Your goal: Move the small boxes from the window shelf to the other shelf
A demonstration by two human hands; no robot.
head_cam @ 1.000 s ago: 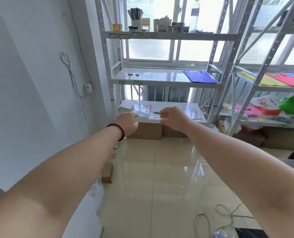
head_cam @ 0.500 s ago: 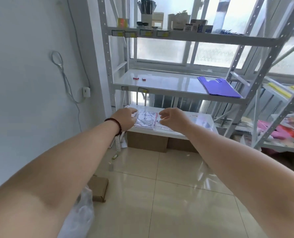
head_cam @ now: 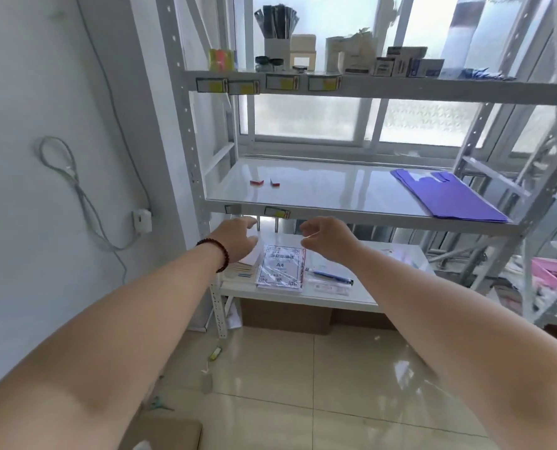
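Observation:
Several small boxes (head_cam: 400,64) stand in a row on the top board of the white window shelf (head_cam: 400,89), right of a pen cup (head_cam: 276,37). Both of my hands hover far below them, over the lowest board. My left hand (head_cam: 238,238), with a dark bead bracelet at the wrist, has its fingers loosely apart and holds nothing. My right hand (head_cam: 327,237) is half curled and also holds nothing. Between the hands lies a clear pack of A4 sheets (head_cam: 281,266) flat on the lowest board (head_cam: 303,297).
The middle board (head_cam: 335,190) carries two tiny red pieces (head_cam: 264,182) and a purple folder (head_cam: 446,198). A blue pen (head_cam: 332,277) lies beside the pack. Cardboard boxes (head_cam: 286,315) sit under the shelf. A second rack (head_cam: 546,222) stands at right. A cable (head_cam: 85,196) hangs on the left wall.
Both hands have let go of the A4 pack and lifted slightly off it. The view has moved closer to the shelf and tilted up.

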